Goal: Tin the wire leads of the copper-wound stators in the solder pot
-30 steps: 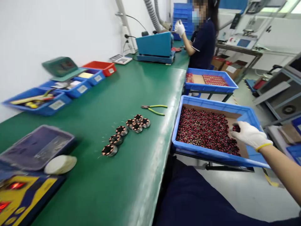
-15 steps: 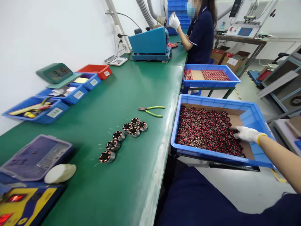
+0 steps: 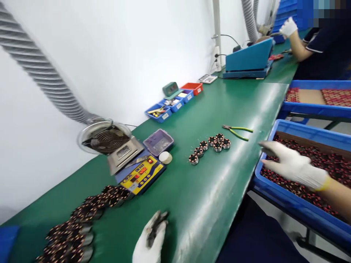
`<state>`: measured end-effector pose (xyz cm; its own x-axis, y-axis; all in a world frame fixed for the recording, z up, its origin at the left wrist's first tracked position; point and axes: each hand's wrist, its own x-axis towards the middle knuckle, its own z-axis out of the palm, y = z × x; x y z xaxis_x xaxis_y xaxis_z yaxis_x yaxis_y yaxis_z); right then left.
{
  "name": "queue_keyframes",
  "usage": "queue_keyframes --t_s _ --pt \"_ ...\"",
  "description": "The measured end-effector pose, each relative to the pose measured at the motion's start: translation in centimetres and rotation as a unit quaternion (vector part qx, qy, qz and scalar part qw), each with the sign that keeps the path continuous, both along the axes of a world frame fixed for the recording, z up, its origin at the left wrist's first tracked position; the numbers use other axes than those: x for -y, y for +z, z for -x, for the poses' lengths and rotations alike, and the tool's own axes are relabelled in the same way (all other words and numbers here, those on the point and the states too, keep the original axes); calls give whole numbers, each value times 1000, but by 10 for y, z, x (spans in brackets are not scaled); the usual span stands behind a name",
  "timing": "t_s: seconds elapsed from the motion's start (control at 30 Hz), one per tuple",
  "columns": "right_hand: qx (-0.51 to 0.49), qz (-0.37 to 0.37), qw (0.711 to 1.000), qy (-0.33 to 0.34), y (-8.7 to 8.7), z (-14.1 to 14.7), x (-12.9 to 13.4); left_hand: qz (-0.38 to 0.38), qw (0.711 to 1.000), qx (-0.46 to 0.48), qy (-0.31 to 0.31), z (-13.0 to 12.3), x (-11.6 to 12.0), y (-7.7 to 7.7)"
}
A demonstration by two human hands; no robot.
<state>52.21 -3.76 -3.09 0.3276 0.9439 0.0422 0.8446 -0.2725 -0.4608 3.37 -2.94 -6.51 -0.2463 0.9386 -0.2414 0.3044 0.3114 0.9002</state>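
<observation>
Head view. Right of centre, the right hand (image 3: 293,166), gloved in white and somewhat blurred, spans the near left rim of a blue tray (image 3: 315,132); its thumb and fingers stand well apart, with nothing visible between them. Red-wound parts (image 3: 333,160) fill the tray below. At bottom centre, the left hand (image 3: 150,239), also gloved, is over the green worktop (image 3: 246,106), fingers partly curled, tips darkened; whether anything lies against the dark palm cannot be told.

Seven wound rings (image 3: 217,148) stand at the centre of the frame, three in a slanting row and four clustered beside them, fine wire ends projecting from some. Further rings (image 3: 82,215) are crowded together at lower left, near a unit with a lit yellow panel (image 3: 144,174). Green-handled cutters (image 3: 238,128) lie between the seven rings and the right hand.

Likely faults, by judgement: a low leftward sweep of the right hand could knock the cutters into the rings; a glove could snag a projecting wire end and bend it or tip its ring; parts could be dislodged by fingers dragging across the tray; a bump at lower left could topple several crowded rings together.
</observation>
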Motion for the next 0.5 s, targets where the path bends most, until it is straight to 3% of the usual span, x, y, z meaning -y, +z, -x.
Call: queue_keyframes --t_s 0.07,0.2,0.33,0.5 --pt "25 4 997 77 10 41 -51 -4 1000 4 -10 4 1 -3" --pt "165 79 978 98 32 88 -123 3 1000 15 -27 7 4 -3" --pt "214 124 959 134 47 108 -155 6 999 23 -26 5 5 2" --pt "250 149 940 177 54 123 -168 16 1000 14 -18 4 4 6"
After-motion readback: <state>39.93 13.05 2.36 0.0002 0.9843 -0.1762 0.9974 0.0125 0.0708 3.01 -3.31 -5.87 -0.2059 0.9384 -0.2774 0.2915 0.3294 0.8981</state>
